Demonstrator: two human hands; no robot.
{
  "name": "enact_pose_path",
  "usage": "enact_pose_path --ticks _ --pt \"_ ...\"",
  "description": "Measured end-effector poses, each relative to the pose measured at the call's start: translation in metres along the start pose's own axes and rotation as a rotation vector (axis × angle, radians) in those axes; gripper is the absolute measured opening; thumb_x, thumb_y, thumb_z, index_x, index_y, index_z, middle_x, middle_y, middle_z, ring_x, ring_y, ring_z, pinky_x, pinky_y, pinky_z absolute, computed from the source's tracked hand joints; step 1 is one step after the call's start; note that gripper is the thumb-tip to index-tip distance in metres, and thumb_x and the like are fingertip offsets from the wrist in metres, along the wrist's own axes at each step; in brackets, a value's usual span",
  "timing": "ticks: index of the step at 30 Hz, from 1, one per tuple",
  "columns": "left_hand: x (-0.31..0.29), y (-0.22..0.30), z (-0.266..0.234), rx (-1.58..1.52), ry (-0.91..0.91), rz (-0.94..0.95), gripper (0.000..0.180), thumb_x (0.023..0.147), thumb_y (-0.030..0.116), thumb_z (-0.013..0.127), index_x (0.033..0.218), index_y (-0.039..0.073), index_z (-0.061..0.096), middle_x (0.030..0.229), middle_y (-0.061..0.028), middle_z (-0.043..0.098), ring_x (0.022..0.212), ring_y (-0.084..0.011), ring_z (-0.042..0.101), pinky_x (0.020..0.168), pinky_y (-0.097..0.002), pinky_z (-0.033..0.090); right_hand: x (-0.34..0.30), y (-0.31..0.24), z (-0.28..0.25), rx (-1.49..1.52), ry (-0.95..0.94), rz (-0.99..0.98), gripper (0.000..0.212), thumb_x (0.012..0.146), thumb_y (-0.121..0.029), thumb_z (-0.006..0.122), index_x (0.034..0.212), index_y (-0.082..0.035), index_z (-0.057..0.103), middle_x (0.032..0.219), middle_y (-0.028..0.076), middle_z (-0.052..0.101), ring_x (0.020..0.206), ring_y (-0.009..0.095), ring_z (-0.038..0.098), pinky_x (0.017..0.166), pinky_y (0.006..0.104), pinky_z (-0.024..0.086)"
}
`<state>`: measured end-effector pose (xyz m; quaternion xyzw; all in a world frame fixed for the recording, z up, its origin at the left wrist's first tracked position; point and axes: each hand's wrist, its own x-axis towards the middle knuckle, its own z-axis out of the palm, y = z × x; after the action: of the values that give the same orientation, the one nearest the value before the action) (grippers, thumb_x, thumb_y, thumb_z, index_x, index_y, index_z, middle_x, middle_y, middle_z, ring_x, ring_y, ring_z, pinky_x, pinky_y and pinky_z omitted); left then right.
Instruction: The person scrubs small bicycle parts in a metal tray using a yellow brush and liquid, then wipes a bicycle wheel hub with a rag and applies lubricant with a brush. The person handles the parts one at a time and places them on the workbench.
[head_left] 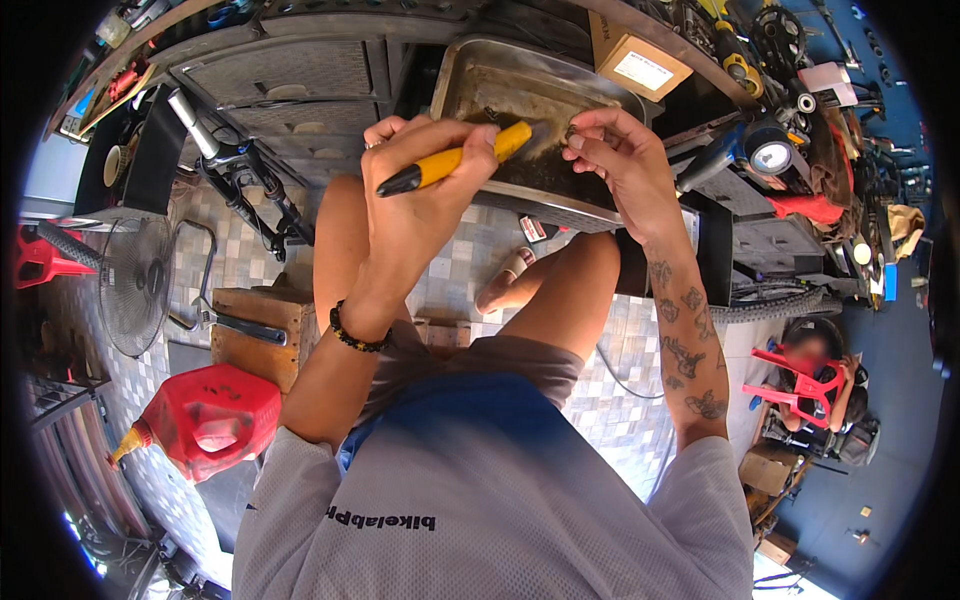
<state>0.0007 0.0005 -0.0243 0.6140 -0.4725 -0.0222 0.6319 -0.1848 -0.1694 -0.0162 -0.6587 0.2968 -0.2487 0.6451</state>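
Observation:
My left hand (425, 165) is closed around the yellow and black handle of a brush (450, 163). Its blurred grey tip points right, toward the other hand. Between the thumb and fingertips of my right hand (625, 165) is a small dark round part (572, 140), too small to name. Both hands are over a worn metal tray (590, 72) with dark, dirty residue across its bottom. A small dark piece (488, 117) lies in the tray, partly hidden by my left hand.
A cardboard box (645, 68) and a work lamp (768, 155) are beyond and right of the tray. At left are a bicycle fork (240, 170), a fan (135, 285), a wooden box (290, 345) and a red jerrycan (215, 420). A person is by a red chair (820, 390) at far right.

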Motion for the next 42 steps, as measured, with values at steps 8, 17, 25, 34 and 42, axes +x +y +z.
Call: enact_pose_path --ticks 8,17,25,34,42 --pt "0.0 -0.001 -0.003 0.09 0.013 0.098 0.006 0.089 0.012 0.085 0.09 0.006 0.084 0.077 -0.0036 0.079 0.068 -0.0181 0.067 0.089 -0.0346 0.04 0.0 0.001 0.004 -0.024 0.01 0.006 0.025 0.096 0.004 0.072 0.12 0.003 0.071 0.103 0.007 0.076 0.093 0.016 0.076 0.084 0.0295 0.061" --pt "-0.001 0.006 0.002 0.121 -0.022 0.257 0.007 0.091 0.001 0.083 0.097 -0.001 0.084 0.084 -0.0083 0.081 0.073 -0.0176 0.07 0.077 -0.0292 0.05 0.005 0.006 0.014 -0.42 0.135 -0.2 0.029 0.094 0.007 0.071 0.122 0.003 0.067 0.101 0.008 0.075 0.092 0.014 0.075 0.084 0.0269 0.062" --pt "-0.002 0.007 0.001 0.211 -0.01 0.354 0.005 0.087 0.004 0.086 0.092 0.004 0.084 0.085 -0.0041 0.082 0.071 -0.0167 0.069 0.09 -0.0345 0.043 0.006 0.002 0.015 -0.181 0.075 -0.032 0.026 0.095 0.005 0.072 0.121 0.004 0.066 0.1 0.01 0.074 0.09 0.018 0.076 0.084 0.0303 0.064" --pt "-0.001 0.002 -0.003 0.148 -0.044 0.324 0.007 0.09 0.002 0.084 0.097 0.0 0.084 0.084 -0.0063 0.081 0.071 -0.0186 0.068 0.085 -0.0334 0.045 0.006 -0.003 0.01 -0.02 0.058 0.018 0.026 0.102 0.001 0.068 0.128 0.005 0.071 0.107 0.011 0.077 0.093 0.018 0.076 0.087 0.0306 0.064" --pt "0.01 -0.006 -0.006 0.237 -0.191 0.308 0.011 0.089 0.011 0.089 0.095 0.004 0.084 0.087 -0.0059 0.082 0.072 -0.0189 0.069 0.087 -0.0358 0.043 0.004 -0.004 0.003 -0.017 0.08 -0.023 0.025 0.104 0.0 0.067 0.127 0.003 0.078 0.115 0.009 0.08 0.095 0.015 0.076 0.087 0.0283 0.061"
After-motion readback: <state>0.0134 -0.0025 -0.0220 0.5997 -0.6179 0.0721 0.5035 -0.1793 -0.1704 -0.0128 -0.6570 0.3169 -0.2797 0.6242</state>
